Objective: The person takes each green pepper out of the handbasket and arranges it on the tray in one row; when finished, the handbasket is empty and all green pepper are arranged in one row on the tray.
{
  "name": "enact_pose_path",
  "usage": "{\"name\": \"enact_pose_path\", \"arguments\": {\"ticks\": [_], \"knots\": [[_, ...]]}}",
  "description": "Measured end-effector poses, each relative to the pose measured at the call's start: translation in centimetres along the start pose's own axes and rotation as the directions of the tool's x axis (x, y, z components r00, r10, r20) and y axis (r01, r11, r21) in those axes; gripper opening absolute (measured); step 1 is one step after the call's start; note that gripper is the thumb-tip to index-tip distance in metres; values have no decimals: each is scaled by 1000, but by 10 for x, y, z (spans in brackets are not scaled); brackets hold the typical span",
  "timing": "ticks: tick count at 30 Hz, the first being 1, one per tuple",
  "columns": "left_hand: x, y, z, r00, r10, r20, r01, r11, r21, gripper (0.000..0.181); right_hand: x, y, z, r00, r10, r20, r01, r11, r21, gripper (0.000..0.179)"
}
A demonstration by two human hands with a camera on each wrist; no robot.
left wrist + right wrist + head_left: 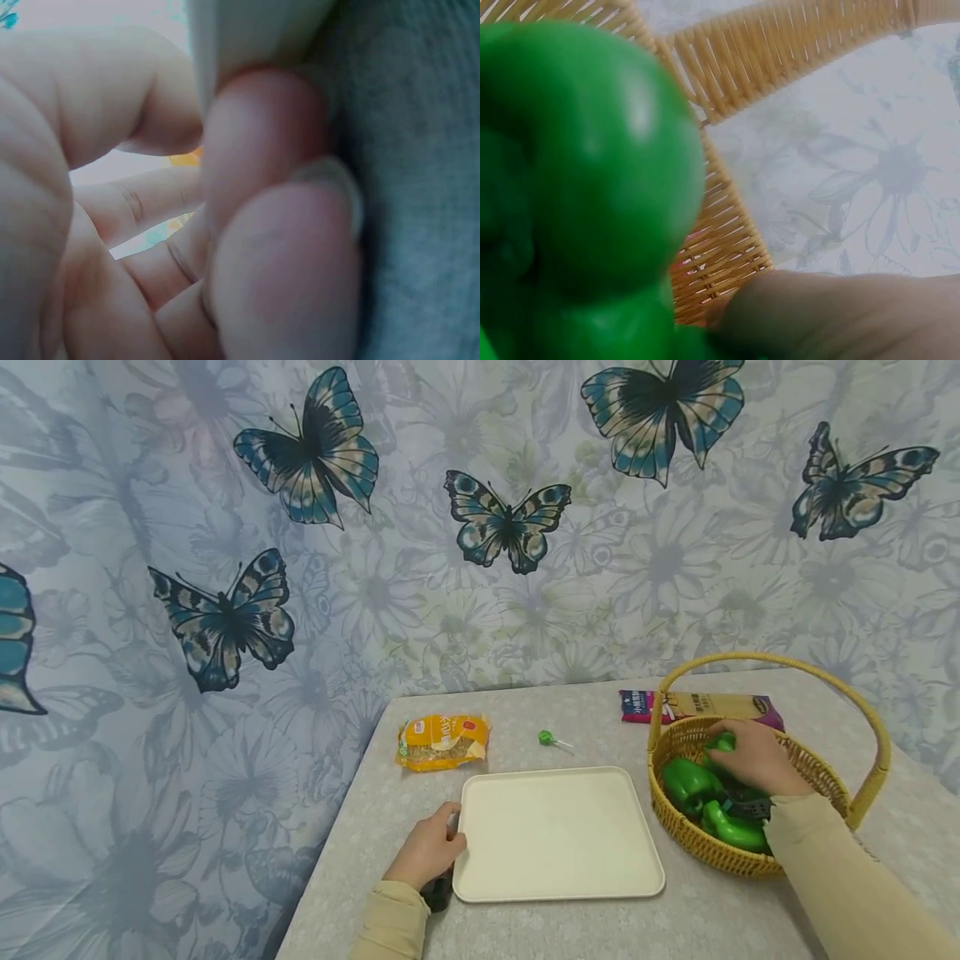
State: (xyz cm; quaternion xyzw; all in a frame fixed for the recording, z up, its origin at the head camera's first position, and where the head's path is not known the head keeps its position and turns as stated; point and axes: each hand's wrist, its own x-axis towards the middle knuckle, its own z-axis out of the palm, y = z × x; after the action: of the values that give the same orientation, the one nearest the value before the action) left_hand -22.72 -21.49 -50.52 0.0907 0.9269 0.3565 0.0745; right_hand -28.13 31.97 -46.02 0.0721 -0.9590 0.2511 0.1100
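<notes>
My left hand [427,847] grips the left edge of a cream rectangular tray [555,835] lying on the table. In the left wrist view its fingertips [270,142] are tucked under the tray's edge [255,34], close over the cloth. On the right, my right hand [761,758] reaches into a woven basket [697,845] with a tall arched handle. It holds a green bell pepper [723,742], partly hidden by the hand. More green peppers [690,785] lie in the basket below it. A glossy green pepper [615,165] fills the left of the right wrist view.
Behind the tray lie an orange snack bag [442,743] and a green lollipop [546,738]. A long purple and tan packet [705,704] lies behind the basket, partly covered by it. The butterfly-patterned wall [510,610] rises at the table's back edge.
</notes>
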Motion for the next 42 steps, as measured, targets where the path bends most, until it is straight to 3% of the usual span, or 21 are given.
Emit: {"name": "enact_pose_path", "arguments": {"ticks": [22,34,42], "knots": [[0,-1,0,1000,2,-2,-2,1000,9,55,-5,-6,-2,994,111,2,-111,985,129,55],[0,1,0,1000,-10,-5,10,1000,6,56,-4,-6,-4,997,69,-25,-66,994,92,52],[-1,1,0,1000,-21,-3,21,1000,-2,56,-4,-8,-5,996,90,9,-91,990,105,51]]}}
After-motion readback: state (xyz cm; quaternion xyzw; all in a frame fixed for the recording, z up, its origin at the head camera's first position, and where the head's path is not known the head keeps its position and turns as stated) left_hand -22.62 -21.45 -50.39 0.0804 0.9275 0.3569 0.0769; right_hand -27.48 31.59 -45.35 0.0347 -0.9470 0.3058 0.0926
